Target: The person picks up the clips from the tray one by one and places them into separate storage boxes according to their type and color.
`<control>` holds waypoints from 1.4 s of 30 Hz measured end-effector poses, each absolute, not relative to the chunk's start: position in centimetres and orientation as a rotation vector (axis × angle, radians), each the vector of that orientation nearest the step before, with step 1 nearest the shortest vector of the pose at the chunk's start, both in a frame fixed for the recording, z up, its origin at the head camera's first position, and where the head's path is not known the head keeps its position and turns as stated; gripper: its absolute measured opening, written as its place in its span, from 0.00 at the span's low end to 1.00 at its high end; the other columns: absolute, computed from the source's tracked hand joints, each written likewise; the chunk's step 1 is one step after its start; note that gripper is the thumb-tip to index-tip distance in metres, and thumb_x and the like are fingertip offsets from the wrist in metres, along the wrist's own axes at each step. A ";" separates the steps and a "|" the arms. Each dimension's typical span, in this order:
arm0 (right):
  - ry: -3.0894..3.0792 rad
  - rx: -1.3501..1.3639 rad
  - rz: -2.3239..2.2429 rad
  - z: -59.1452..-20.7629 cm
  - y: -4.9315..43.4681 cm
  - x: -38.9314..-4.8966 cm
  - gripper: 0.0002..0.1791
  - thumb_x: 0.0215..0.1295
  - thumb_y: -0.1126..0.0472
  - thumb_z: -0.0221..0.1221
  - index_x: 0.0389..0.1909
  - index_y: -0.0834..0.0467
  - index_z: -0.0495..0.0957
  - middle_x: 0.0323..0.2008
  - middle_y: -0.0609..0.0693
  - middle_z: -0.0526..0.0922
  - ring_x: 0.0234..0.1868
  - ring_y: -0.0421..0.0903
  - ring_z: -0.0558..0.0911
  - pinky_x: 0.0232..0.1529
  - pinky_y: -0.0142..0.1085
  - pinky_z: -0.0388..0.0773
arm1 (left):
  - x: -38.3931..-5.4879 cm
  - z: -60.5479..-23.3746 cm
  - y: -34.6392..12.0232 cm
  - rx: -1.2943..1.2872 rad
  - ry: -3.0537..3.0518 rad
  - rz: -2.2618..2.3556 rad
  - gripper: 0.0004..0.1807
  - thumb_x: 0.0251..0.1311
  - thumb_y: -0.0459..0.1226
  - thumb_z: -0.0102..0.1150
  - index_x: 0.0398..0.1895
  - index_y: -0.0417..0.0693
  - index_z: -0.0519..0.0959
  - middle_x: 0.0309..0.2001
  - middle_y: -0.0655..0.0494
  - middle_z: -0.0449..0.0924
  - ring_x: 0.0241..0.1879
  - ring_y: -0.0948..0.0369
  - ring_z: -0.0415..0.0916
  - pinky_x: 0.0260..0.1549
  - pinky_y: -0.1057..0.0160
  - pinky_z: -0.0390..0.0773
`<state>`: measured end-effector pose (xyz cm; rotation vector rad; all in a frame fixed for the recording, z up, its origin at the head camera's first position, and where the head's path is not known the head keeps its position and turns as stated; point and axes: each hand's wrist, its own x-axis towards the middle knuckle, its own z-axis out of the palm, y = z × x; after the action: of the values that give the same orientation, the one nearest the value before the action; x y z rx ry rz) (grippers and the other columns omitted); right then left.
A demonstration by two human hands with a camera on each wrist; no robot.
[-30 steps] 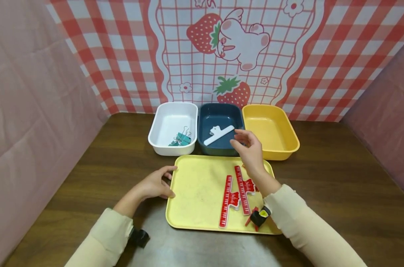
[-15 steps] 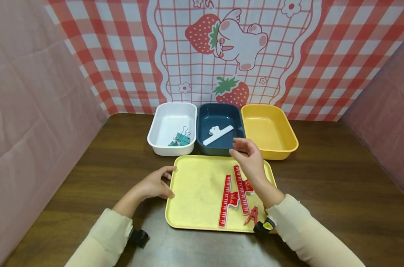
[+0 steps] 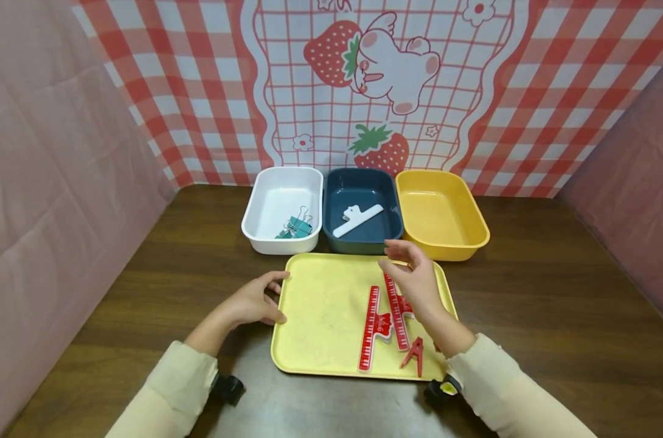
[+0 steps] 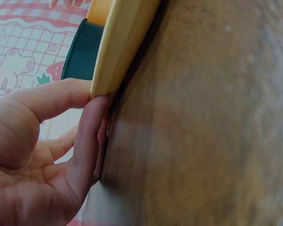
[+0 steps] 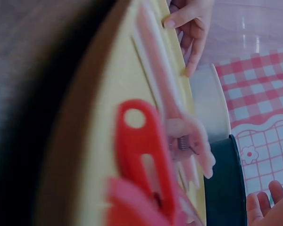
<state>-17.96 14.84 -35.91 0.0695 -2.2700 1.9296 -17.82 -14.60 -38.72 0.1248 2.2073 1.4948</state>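
In the head view, my left hand (image 3: 252,301) holds the left edge of a yellow tray (image 3: 315,340), thumb and fingertips at its rim. My right hand (image 3: 416,280) hovers over the tray's upper right part, fingers loosely bent and nothing between them. Under and beside it lie two long red-and-white bag clips with a piano-key pattern, the left clip (image 3: 371,328) in full sight and the right clip (image 3: 396,316) partly covered by the hand. A red clothespin (image 3: 413,358) lies near the tray's lower right corner; in the right wrist view red plastic clips (image 5: 141,150) loom close and blurred.
Behind the tray, three bins stand side by side. Teal binder clips (image 3: 295,226) lie in the white bin (image 3: 260,213), and a white bag clip (image 3: 359,220) in the dark blue bin (image 3: 337,243). The yellow bin (image 3: 452,250) is on the right. A checked cloth (image 3: 211,91) hangs behind.
My right hand has drawn back from the dark blue bin's front corner to over the tray, and its sleeve now uncovers the red clothespin. The left hand stays at the tray's edge.
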 end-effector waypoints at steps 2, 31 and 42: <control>-2.289 0.069 1.925 -36.1 14.9 -17.7 0.20 0.57 0.70 0.60 0.53 0.64 0.73 0.48 0.65 0.73 0.52 0.56 0.72 0.45 0.27 0.74 | -17.8 -38.7 -14.6 0.125 2.206 1.496 0.47 0.38 0.18 0.66 0.66 0.40 0.59 0.47 0.41 0.62 0.29 0.58 0.76 0.28 0.58 0.81; -2.585 0.243 1.813 -37.5 16.1 -15.1 0.25 0.53 0.65 0.66 0.52 0.65 0.72 0.49 0.62 0.74 0.51 0.57 0.73 0.52 0.48 0.73 | -17.8 -38.8 -14.6 0.118 2.206 1.495 0.47 0.38 0.18 0.66 0.67 0.41 0.58 0.48 0.42 0.61 0.29 0.58 0.77 0.28 0.58 0.81; -2.734 0.351 1.805 -37.9 16.9 -14.1 0.29 0.46 0.62 0.71 0.51 0.64 0.72 0.50 0.58 0.76 0.52 0.55 0.74 0.53 0.46 0.73 | -17.9 -38.7 -14.5 0.122 2.228 1.476 0.46 0.38 0.19 0.66 0.66 0.40 0.59 0.47 0.42 0.62 0.29 0.58 0.77 0.28 0.58 0.81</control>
<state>-14.14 16.86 -37.86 0.3506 -2.7339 1.8055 -17.85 -14.53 -38.73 0.1222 2.2279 1.4757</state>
